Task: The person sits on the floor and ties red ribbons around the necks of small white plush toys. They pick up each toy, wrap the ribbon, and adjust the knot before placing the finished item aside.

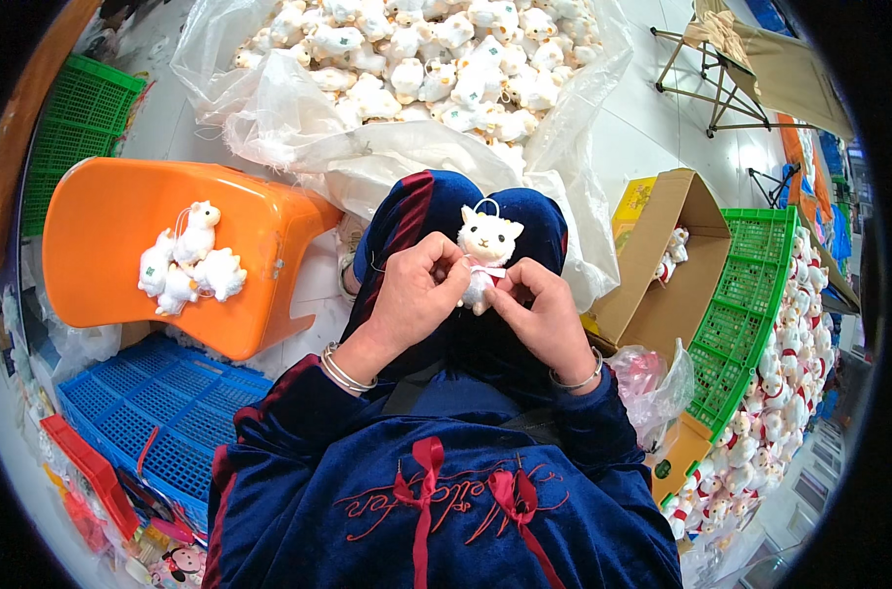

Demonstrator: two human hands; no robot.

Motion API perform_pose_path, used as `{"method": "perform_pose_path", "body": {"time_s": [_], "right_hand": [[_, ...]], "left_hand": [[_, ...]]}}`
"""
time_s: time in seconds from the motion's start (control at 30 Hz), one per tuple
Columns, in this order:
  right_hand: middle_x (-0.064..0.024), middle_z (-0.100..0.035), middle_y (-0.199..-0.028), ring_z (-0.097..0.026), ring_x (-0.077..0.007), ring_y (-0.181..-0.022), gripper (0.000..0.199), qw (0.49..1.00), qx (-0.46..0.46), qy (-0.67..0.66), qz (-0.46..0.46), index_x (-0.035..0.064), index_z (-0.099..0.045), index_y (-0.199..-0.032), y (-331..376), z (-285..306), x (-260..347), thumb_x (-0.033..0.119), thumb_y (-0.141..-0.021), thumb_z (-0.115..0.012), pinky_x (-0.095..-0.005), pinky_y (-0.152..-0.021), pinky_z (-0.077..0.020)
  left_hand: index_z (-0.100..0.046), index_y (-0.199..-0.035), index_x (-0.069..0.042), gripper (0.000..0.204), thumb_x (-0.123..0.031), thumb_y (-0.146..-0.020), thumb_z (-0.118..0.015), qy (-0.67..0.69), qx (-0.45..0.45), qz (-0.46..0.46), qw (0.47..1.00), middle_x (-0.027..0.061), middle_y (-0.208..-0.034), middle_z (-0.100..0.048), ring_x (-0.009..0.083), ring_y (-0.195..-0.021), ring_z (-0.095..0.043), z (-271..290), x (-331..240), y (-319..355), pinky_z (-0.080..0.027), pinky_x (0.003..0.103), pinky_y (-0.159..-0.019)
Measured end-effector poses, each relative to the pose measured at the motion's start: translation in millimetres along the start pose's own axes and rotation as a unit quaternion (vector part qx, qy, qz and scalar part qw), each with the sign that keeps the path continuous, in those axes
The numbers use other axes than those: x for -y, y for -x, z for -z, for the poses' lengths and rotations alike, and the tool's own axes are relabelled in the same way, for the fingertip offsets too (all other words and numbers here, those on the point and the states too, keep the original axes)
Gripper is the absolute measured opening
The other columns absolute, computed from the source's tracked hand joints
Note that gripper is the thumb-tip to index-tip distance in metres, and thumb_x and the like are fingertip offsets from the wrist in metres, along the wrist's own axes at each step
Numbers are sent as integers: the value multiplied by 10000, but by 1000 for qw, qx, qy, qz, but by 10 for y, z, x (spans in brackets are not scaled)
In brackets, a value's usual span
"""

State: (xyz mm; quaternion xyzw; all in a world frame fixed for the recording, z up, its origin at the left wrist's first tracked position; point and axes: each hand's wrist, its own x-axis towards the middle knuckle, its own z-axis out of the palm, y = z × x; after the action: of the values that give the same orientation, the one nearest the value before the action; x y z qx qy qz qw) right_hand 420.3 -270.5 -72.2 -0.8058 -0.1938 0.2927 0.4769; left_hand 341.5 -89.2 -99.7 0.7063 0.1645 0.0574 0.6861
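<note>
Both hands pinch one white plush alpaca (487, 253) over the lap: left hand (414, 294) and right hand (542, 312) closed at its pink neck ribbon (487, 270). An uneven tug could loosen the small ribbon.

bright, even light | soft shadows | fisheye bends edges | dark rim | far corners perhaps blurred

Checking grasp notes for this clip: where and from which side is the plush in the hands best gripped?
Grip the plush by its body, below the head, from both sides, as the left hand and right hand do now. It stands upright, face to the camera; the narrow body fits between the fingers and leaves the head and top loop free.
</note>
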Motion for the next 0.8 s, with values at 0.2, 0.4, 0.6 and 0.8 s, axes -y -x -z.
{"method": "perform_pose_path", "body": {"time_s": [0.2, 0.4, 0.6, 0.8], "right_hand": [[-56, -627, -753, -586, -104, -689, 152, 998, 44, -31, -32, -3, -628, -864, -40, 126, -46, 90, -908, -740, -268, -627, -484], [-83, -661, -758, -618, -125, -709, 129, 995, 26, 96, 18, -15, -634, -901, -102, 204, 54, 72, -902, -730, -283, -657, -506], [-60, -696, -815, -631, -105, -740, 119, 999, 6, -31, -27, -21, -644, -943, -92, 135, 47, 67, -922, -721, -273, -666, -510], [-9, -662, -813, -582, -56, -741, 138, 998, 40, -28, -51, -30, -641, -970, -103, 140, 105, 92, -948, -702, -243, -661, -489]], "left_hand": [[-604, -866, -5, 127, -65, -951, -677, -9, -3, -30, 999, 21, -724, -629, 43, -639, -568, -24, -4, 22, -467, 242, -567], [-609, -893, -14, 104, -47, -943, -695, 25, -25, -36, 999, 8, -740, -629, 35, -652, -577, -117, 115, 87, -468, 227, -573], [-604, -908, -11, 103, -30, -926, -703, -20, -25, -34, 999, 0, -737, -617, 36, -627, -565, -78, 79, 56, -471, 230, -563], [-628, -967, -7, 101, -60, -939, -709, 14, 19, 13, 1000, -47, -756, -598, 3, -651, -520, -20, 13, 18, -453, 189, -591]]}}
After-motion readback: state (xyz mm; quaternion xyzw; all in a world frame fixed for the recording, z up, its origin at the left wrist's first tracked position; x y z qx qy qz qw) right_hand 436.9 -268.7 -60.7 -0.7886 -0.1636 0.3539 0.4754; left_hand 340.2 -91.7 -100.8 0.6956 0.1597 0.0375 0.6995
